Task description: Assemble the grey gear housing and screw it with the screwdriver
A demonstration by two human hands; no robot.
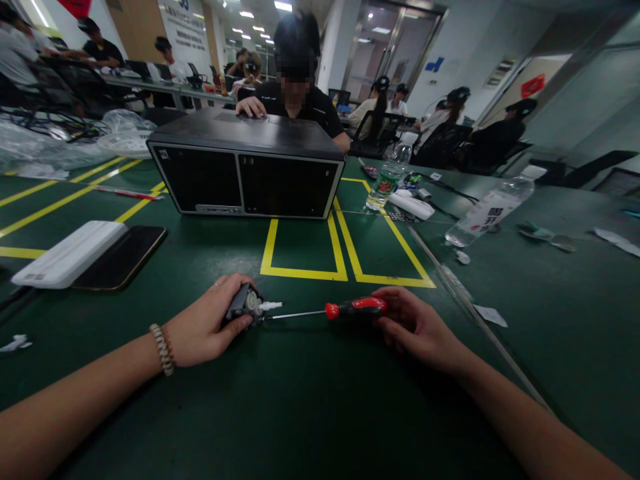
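Note:
My left hand [207,327] is closed around a small dark part with white gears [247,305], held on the green table [300,400]. A white shaft sticks out of the part to the right. My right hand [413,327] grips the red and black handle of a screwdriver [350,309]. The screwdriver lies level, its thin metal tip reaching the part's right side. A beaded bracelet sits on my left wrist.
A black computer case [245,167] stands ahead, with a person's hand on top. A white box [70,253] and a phone [123,257] lie at left. Two plastic bottles [487,210] stand at right. Yellow tape lines mark the table. Other people sit behind.

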